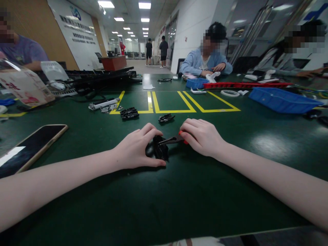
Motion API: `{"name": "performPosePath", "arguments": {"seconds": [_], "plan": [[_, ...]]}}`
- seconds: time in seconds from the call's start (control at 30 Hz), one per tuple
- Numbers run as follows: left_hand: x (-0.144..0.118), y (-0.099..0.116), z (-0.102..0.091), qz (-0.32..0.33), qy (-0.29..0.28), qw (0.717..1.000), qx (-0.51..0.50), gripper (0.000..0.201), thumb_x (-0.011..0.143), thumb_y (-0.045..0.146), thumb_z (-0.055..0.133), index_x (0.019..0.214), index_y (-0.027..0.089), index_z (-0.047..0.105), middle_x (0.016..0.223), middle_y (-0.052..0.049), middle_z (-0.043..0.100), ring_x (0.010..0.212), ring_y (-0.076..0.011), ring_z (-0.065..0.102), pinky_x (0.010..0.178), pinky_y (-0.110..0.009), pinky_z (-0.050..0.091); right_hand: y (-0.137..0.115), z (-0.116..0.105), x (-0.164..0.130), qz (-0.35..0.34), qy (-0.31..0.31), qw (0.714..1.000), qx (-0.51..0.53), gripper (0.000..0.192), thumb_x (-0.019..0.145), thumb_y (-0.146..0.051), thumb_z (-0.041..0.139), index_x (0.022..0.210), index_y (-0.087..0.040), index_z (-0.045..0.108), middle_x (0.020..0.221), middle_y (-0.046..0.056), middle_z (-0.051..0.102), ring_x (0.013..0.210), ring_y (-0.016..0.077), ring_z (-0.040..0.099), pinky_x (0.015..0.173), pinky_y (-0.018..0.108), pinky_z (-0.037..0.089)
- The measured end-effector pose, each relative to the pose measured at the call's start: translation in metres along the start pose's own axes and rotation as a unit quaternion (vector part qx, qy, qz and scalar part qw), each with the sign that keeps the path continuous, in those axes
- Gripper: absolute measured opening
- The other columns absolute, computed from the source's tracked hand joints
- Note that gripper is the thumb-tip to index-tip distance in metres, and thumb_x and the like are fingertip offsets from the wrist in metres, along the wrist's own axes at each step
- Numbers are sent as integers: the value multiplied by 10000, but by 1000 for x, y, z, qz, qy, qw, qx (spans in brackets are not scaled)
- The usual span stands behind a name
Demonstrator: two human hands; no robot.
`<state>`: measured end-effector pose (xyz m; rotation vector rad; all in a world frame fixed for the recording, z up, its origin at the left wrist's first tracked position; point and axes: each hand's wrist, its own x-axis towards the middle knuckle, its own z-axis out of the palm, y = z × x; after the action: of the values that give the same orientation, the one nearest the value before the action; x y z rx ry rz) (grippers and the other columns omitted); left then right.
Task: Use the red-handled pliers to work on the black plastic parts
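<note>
Near the middle of the table, my left hand (142,145) is curled around a small black plastic part (161,147), thumb below it and fingers above. My right hand (203,138) is closed on red-handled pliers (174,140), whose dark jaws point left and reach the black part. Most of the handles are hidden in the palm. Just beyond the hands lie a black plastic piece (166,118) and, further left, a cluster of black plastic pieces (129,113).
A phone (36,145) lies at the left. White and grey parts (105,104) lie beside yellow tape outlines (174,111). Blue bins (284,100) and a long red strip (246,85) are at the right. Across the table sits a person in light blue (189,63); others sit at both sides.
</note>
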<state>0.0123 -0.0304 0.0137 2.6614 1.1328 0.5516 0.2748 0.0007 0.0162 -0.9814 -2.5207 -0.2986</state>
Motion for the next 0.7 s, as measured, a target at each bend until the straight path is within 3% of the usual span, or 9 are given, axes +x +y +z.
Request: {"name": "performPosePath", "arguments": {"seconds": [0.2,0.37,0.7], "plan": [[1,-1,0,3,4,1000,20,726,703,753,704,1148,191,586,1135,-71,602,968,-248,593,897,-405,447,2,0,-1,-4,-11,1000,-1,432,969,-567,414,862,-181,573,834,72,617,695,190,513,642,322,344],[1,-3,0,-7,-10,999,29,747,688,839,628,1044,182,623,1070,-55,624,872,-221,575,865,-388,417,1,1,0,-3,-27,1000,-4,464,900,-642,519,866,-181,571,854,76,626,714,198,532,650,322,362],[2,-3,1,2,-3,999,45,725,740,817,600,1068,170,618,1092,-53,620,877,-215,566,878,-387,401,2,3,2,-41,-25,999,-7,492,911,-647,502,889,-163,586,875,93,633,724,210,543,649,328,385]]}}
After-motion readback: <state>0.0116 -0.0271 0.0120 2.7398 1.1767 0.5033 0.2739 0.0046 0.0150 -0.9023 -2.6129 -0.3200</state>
